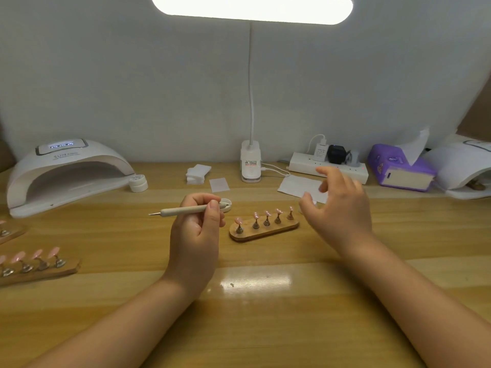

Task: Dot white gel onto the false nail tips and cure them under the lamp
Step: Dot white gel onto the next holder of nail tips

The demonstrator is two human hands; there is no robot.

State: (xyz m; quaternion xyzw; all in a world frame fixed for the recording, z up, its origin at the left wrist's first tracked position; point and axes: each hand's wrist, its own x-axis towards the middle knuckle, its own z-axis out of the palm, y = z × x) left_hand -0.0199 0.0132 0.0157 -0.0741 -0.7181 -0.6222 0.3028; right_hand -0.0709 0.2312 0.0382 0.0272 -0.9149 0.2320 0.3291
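At table centre, left hand (195,229) pinches the dotting pen (186,209), tip toward nine o'clock. Right hand (338,208) hovers with fingers loose above the nail stand (264,229). Lamp (66,173) at ten o'clock.

A glossy, light-brown wooden desk (265,314) with long grain bands fills the near and middle of the scene. Its varnish carries a bright patch of reflected light near the middle. Along its far edge rises a plain, pale grey-white wall (132,75). At the top, a long, white, glowing bar-shaped desk lamp (252,6) hangs on a thin white gooseneck rising from a white clip base at the far edge.
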